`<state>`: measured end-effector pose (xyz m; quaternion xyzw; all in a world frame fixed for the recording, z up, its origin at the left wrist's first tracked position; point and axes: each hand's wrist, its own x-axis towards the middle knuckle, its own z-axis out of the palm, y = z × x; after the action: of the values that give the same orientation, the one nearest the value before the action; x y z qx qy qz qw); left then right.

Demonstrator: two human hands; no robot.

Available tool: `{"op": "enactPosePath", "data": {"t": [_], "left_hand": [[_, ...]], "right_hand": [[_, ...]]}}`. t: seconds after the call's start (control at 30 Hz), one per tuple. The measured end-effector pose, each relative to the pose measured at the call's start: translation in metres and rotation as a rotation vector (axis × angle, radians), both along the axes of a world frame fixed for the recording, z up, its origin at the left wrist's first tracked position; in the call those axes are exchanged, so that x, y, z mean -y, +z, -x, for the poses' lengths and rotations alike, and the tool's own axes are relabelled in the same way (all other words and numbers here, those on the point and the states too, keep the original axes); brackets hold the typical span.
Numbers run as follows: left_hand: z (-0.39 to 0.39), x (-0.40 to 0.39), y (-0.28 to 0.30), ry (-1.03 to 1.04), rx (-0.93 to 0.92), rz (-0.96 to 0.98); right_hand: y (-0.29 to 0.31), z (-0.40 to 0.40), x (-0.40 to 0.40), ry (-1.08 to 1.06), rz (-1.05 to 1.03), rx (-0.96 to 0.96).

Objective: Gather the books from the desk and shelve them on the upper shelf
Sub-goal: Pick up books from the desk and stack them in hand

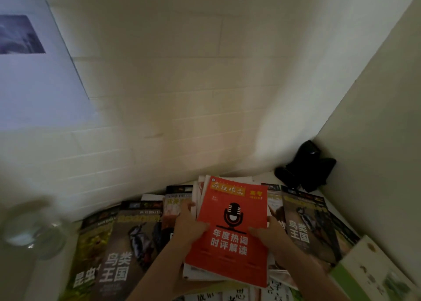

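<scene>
Left hand (189,225) and right hand (266,232) grip one red book (230,228); two woodpecker books (129,250) flank it.

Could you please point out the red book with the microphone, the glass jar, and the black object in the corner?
red book (230,232): head view, cover centre.
glass jar (32,229): head view, its body.
black object (305,166): head view, its middle.

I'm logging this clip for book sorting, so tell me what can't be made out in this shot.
Head view only:
- Upper shelf: not in frame.
- Books under the red microphone book: hidden by its cover, count unclear.
- Fingers of the left hand and right hand: tucked behind the stack.
- Glass object: motion-blurred.
- Black object in the corner: too dark to identify.
- Green-and-white book: cut off by the right edge.
</scene>
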<state>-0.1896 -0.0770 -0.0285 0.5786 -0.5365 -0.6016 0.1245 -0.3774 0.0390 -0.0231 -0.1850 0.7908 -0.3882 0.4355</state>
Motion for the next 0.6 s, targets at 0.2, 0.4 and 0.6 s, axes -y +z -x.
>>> {"op": "enactPosePath", "data": {"t": [0.2, 0.4, 0.6], "left_hand": [[-0.007, 0.016, 0.003, 0.1, -0.191, -0.313], [-0.024, 0.003, 0.045, 0.009, -0.443, -0.049], [-0.051, 0.02, 0.089, -0.02, -0.603, 0.244]], "right_hand": [[0.007, -0.003, -0.006, -0.001, 0.033, 0.186], [0.039, -0.017, -0.012, 0.132, 0.407, 0.125], [0.064, -0.032, 0.024, 0.204, 0.672, -0.089]]}}
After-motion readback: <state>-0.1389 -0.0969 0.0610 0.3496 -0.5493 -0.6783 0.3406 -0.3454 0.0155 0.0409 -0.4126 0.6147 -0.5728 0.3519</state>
